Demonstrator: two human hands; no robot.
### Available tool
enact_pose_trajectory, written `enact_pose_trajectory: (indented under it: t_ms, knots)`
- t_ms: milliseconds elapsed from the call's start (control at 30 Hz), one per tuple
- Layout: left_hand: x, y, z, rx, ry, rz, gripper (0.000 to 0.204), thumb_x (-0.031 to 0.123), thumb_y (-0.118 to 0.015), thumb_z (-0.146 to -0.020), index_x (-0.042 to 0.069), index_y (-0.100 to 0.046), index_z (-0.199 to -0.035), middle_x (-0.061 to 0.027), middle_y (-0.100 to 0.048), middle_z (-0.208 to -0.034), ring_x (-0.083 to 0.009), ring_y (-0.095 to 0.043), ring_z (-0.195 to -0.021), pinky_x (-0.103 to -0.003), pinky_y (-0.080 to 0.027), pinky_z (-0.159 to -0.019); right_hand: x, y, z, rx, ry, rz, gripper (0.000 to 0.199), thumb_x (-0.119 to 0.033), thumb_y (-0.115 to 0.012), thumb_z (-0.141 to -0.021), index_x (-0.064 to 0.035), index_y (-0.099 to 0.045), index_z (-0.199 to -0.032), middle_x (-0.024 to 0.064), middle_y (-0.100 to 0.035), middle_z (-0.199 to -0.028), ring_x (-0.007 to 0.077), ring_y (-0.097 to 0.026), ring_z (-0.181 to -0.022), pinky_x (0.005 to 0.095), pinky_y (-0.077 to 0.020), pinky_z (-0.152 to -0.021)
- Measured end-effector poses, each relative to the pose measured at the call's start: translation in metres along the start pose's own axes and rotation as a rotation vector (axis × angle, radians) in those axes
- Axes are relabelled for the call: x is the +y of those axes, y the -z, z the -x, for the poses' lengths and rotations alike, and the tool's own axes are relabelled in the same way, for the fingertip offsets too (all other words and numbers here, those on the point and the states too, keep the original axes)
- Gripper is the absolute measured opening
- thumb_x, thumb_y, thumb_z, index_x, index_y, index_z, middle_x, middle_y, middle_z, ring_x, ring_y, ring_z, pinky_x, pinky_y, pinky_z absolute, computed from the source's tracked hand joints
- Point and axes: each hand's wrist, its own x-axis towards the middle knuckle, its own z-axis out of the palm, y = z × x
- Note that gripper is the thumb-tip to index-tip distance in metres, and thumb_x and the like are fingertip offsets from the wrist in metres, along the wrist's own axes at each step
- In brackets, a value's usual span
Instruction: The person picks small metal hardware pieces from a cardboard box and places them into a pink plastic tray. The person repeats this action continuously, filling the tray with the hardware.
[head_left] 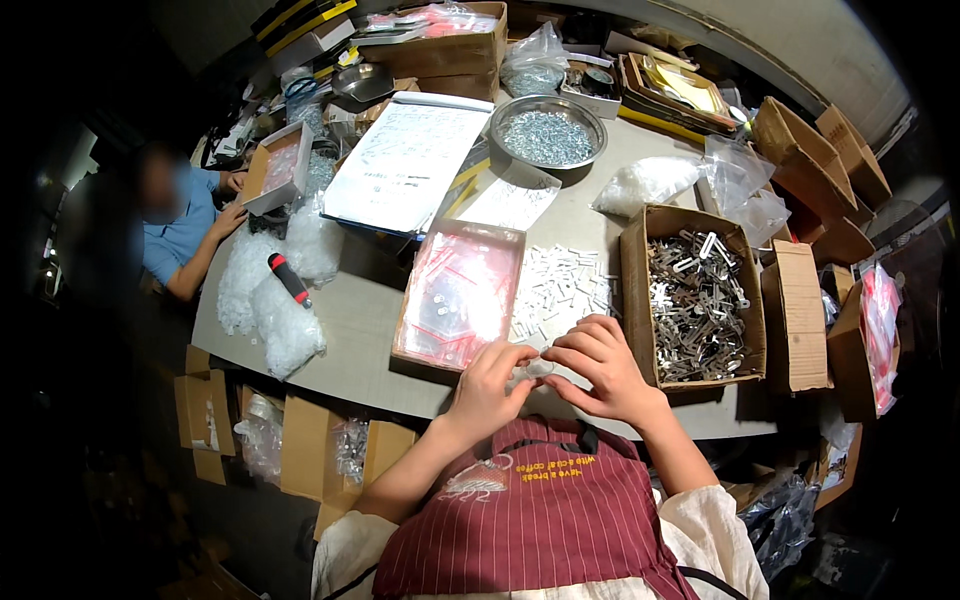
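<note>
Small-parts workshop, cluttered worktable (350,340), carton (637,300) of metal clips (700,310), steel bowl (498,132) of small hardware (548,137), loose white pieces (566,284)

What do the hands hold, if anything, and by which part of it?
A small clear item, apparently by its edges, between the left hand and right hand; details unclear.

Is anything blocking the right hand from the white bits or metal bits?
Nothing visible blocks the right hand from the white bits. The left wall of the box stands before the metal bits, but the top is open.
</note>
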Motion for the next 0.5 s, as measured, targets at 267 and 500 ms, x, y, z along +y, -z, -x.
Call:
enact_pose_trajectory:
  t_ms: [267, 500]
  knots:
    - [0.001, -0.008, -0.001, -0.049, -0.036, -0.053, 0.049, -0.002, -0.074, -0.075, 0.003, -0.06, -0.122, -0.0172, -0.06, -0.115, -0.0361, -0.061, -0.105, -0.043, -0.051, -0.088, -0.014, 0.005, 0.01, -0.371, -0.238, -0.088, 0.051, -0.021, -0.067, -0.07, -0.0142, -0.074, -0.12, 0.0082, -0.06, -0.142, 0.0391, -0.032, -0.149, 0.0647, -0.0025, -0.124]
    - [-0.011, -0.023, -0.003, -0.122, -0.03, -0.15, 0.04, 0.003, -0.074, -0.071, 0.003, -0.06, -0.109, -0.0166, -0.062, -0.107, -0.0388, -0.059, -0.105, -0.047, -0.048, -0.085, -0.011, -0.014, 0.039, -0.27, -0.103, -0.116, 0.05, -0.023, -0.069, -0.072, -0.0184, -0.072, -0.121, 0.0109, -0.056, -0.145, 0.0385, -0.037, -0.146, 0.0679, -0.0076, -0.121]
